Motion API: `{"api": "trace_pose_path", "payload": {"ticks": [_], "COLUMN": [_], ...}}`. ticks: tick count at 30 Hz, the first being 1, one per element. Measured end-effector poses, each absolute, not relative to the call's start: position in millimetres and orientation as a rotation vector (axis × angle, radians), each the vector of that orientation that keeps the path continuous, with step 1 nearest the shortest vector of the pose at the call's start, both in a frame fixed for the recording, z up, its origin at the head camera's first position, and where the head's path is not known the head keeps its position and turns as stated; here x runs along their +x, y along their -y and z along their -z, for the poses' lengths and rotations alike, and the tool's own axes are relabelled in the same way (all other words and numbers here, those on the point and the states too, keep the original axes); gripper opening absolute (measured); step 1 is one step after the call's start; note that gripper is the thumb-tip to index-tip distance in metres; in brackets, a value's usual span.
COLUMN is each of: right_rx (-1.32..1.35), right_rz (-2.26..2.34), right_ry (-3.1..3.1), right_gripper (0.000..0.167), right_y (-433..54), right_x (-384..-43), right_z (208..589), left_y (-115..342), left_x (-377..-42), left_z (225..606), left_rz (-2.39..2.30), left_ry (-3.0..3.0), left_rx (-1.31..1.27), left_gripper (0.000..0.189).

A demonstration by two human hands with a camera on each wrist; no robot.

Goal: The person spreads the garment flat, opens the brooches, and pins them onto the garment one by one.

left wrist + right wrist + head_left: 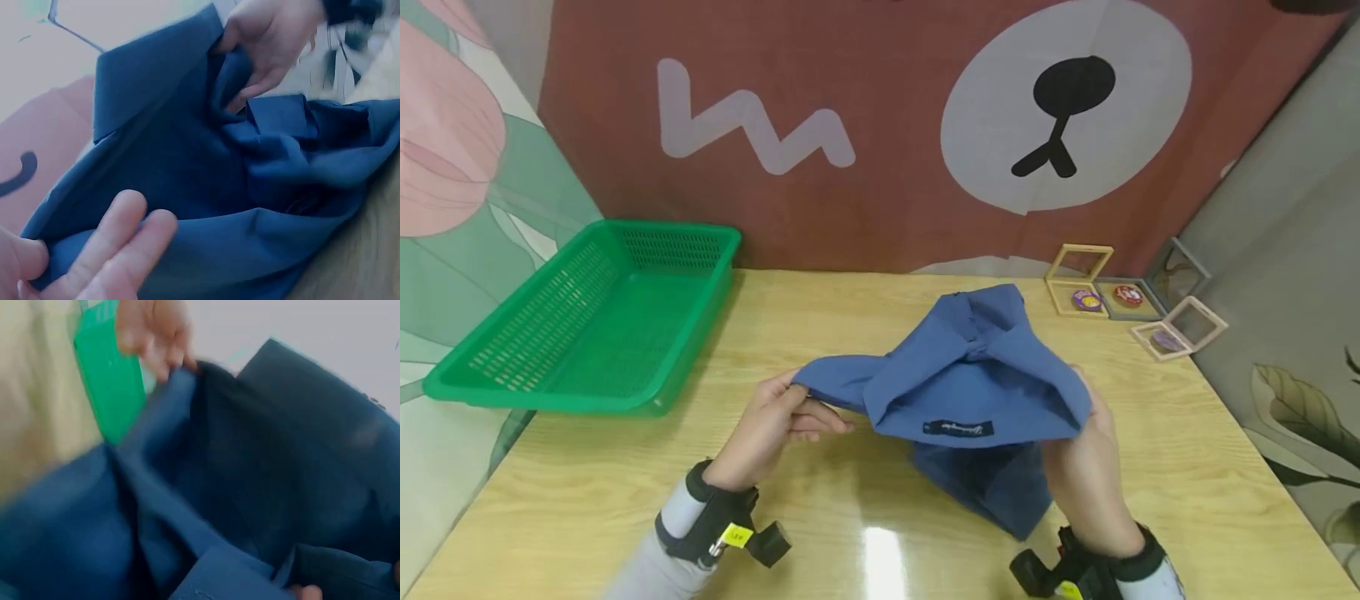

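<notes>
A blue collared shirt (pixel 977 375) is held up, bunched, above the table, its collar and a dark neck label (pixel 958 428) facing me. My left hand (pixel 772 423) pinches a corner at its left end between thumb and index finger; the other fingers stick out under the cloth. At the right side of the collar, my right hand (pixel 1084 471) grips the shirt, its fingertips partly hidden behind the fabric. A lower fold of the shirt hangs down between the hands. In the left wrist view, two fingers (pixel 125 244) lie across the blue cloth.
A green plastic basket (pixel 651 400) stands at the left of the wooden table (pixel 820 317). At the back right are several small open frames, among them a yellow one (pixel 1078 258) and a pink one (pixel 1198 321), with round items in them. A printed brown cloth (pixel 887 208) hangs behind.
</notes>
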State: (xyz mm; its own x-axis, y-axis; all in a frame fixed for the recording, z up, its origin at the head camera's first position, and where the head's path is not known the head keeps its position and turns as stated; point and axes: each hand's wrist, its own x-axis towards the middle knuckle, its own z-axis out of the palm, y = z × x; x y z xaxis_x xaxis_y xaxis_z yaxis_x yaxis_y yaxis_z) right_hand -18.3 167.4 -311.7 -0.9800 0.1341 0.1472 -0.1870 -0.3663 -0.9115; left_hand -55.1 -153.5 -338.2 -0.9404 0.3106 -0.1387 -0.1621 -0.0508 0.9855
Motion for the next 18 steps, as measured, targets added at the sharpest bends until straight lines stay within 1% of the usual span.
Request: {"api": "trace_pose_path", "payload": {"ticks": [4, 7, 11, 14, 18], "right_rx": [0.218, 0.239, 0.189, 0.143, 0.156], "right_rz": [-2.263, -1.913, -1.376, -1.208, -0.97], "right_ry": [1.685, 2.011, 2.316, 2.352, 2.388], "right_gripper": [0.027, 0.024, 0.023, 0.021, 0.019], "right_y": [-169, -175, -181, -183, -183], "right_x": [-34, -56, -102, -143, -192], "right_z": [282, 258, 228, 206, 176], "left_y": [158, 159, 156, 151, 147], "left_x": [-56, -66, -90, -114, -148], "left_z": [322, 310, 291, 272, 235], "left_rz": [-2.208, -2.318, -2.413, -2.455, -2.504], "left_ry": [-1.753, -1.63, -1.633, -1.743, -1.913], "left_rx": [0.27, 0.315, 0.272, 0.274, 0.328], "left_gripper": [0.035, 0.032, 0.034, 0.037, 0.036]}}
